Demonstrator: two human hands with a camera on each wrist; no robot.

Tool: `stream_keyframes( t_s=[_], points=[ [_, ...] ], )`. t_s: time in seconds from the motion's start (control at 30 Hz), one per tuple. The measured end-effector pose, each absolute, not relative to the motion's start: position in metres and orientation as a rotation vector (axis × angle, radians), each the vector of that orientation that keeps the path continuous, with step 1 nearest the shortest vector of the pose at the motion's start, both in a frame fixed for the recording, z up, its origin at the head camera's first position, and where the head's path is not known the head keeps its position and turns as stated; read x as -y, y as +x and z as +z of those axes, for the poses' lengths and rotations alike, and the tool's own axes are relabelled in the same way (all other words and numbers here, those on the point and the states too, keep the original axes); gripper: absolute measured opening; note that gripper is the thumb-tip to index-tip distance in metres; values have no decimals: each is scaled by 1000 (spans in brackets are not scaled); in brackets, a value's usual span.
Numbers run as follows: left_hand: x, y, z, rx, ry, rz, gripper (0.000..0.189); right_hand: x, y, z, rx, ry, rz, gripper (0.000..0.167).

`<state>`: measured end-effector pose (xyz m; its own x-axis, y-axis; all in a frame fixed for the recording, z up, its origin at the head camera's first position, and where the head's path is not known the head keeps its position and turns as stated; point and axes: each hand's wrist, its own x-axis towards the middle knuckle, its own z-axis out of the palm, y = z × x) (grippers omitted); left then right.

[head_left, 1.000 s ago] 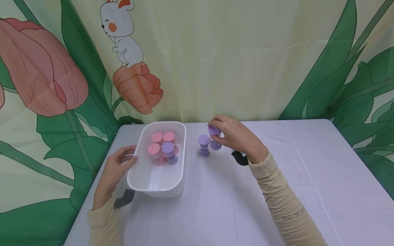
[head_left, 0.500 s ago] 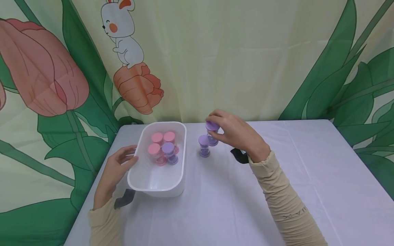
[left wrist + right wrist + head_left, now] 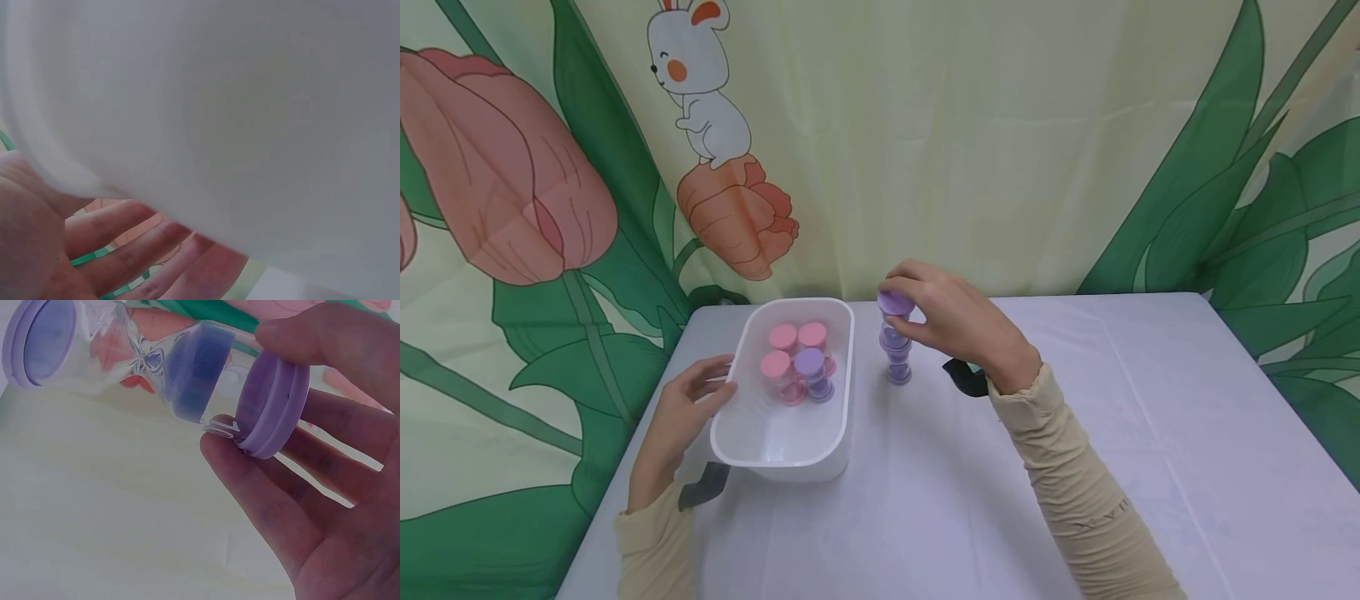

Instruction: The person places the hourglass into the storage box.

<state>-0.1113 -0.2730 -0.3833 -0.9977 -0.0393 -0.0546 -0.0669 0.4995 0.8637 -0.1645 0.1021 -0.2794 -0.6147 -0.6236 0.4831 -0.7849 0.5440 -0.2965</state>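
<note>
In the right wrist view a purple-capped sand timer (image 3: 194, 372) with blue-purple sand is pinched near one cap by my right hand (image 3: 337, 487). In the head view my right hand (image 3: 958, 321) carries that timer past the back of a second purple sand timer (image 3: 898, 371), which stands on the table and overlaps it. My left hand (image 3: 681, 417) rests against the left rim of a white plastic tub (image 3: 775, 437), its fingers mostly straight and spread in the left wrist view. Inside the tub stand several pink sand timers (image 3: 776, 365) and one purple sand timer (image 3: 810, 362).
A white cloth covers the table (image 3: 970, 500). A curtain (image 3: 962, 150) printed with tulips, leaves and a rabbit hangs right behind its back edge. Dark straps (image 3: 966, 379) show at both wrists.
My right hand has lifted the rear purple sand timer off the table and carried it left, until it lines up behind the standing one. The left hand and tub have not moved.
</note>
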Motion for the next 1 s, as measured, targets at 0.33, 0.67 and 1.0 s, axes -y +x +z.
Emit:
stream_keyframes(
  t_s=[0.33,0.67,1.0],
  points=[
    [272,-112,-383,-2695,-92,1549,60,-87,-165,-277,2448,1196,701,24],
    [273,-111,-384,-2705,-99,1551,61,-70,-163,-276,2419,1237,707,23],
    [273,-111,-384,-2707,-92,1548,62,-54,-164,-277,2393,1300,691,25]
  ],
)
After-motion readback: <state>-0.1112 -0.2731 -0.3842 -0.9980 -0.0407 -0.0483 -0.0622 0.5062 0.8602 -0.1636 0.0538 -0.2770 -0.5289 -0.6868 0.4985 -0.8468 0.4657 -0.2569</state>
